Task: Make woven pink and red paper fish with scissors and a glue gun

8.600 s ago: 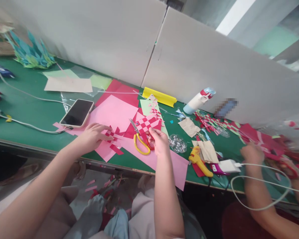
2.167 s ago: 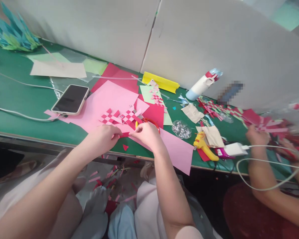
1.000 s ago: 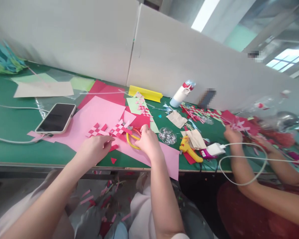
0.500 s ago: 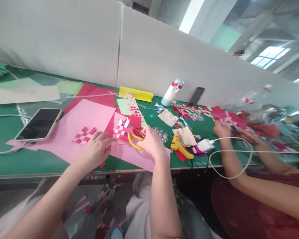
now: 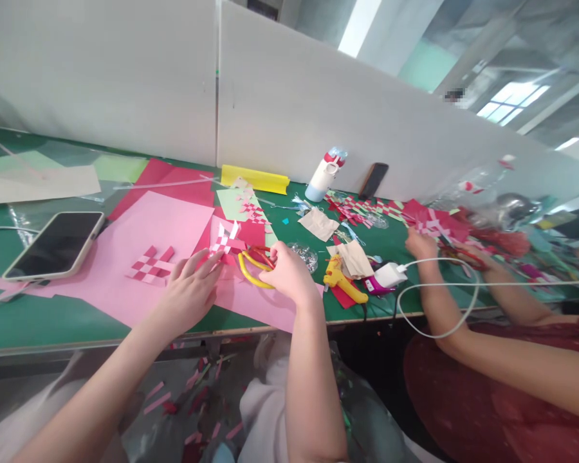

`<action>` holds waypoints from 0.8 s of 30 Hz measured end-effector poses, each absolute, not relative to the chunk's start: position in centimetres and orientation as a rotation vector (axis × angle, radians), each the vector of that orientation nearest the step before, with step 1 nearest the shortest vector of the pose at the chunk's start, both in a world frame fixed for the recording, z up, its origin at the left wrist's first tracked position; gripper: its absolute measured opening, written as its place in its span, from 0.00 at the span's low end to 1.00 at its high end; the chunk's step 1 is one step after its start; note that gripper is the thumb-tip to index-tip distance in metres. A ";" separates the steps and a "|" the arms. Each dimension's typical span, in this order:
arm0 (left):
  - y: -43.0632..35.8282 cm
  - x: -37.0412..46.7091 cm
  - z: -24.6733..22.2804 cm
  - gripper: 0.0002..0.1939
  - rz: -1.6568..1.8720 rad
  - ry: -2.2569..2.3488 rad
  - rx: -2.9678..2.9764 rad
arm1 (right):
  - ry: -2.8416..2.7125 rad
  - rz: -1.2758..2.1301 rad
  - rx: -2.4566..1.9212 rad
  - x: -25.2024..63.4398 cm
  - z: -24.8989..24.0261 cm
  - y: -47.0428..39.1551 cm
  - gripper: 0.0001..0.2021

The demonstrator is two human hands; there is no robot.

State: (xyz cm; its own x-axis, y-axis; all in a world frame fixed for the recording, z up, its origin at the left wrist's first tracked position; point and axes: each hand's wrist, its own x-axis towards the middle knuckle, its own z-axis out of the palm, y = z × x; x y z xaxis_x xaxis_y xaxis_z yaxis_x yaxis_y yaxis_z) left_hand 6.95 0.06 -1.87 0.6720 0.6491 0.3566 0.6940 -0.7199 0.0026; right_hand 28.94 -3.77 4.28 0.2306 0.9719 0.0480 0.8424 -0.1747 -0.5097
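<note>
My left hand [image 5: 195, 286] lies over pink paper [image 5: 174, 215], its fingertips at the lower edge of a small woven pink-and-white paper piece [image 5: 222, 239]. The fingers are spread, with nothing gripped between them. To the right, my right hand [image 5: 289, 273] is closed on the red-orange handle of a tool [image 5: 260, 254]; its working end is not clear. Yellow handles [image 5: 253, 273] curve beside that hand. Left of my left hand, a second woven piece [image 5: 149, 265] in red and pink lies flat on the pink paper.
A phone [image 5: 55, 244] lies at the left. On the right are a yellow glue gun [image 5: 342, 281], a white charger [image 5: 386, 275] with a looping cable, and a co-worker's hands [image 5: 422, 245]. A bottle [image 5: 325, 175] stands near the wall.
The view has shifted slightly. My left hand has moved right relative to the paper, with its fingertips now at the woven piece. My right hand keeps its hold on the tool.
</note>
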 end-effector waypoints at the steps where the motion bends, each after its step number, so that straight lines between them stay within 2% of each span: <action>1: 0.1 6.9 -1.9 0.24 -0.535 -1.116 -2.734 | -1.662 0.398 -2.081 29.0 4.2 -3.8 0.16; 10: -0.3 6.7 -0.6 0.30 -0.737 -1.226 -2.558 | -1.496 0.140 -2.290 30.3 4.0 -3.9 0.17; 17: -0.2 6.2 -0.9 0.24 -0.655 -1.231 -2.667 | -1.127 -0.066 -2.562 34.3 3.4 -4.9 0.15; 24: 0.0 6.1 -0.9 0.19 -0.575 -1.206 -2.652 | -0.900 -0.057 -2.711 37.7 3.1 -6.7 0.14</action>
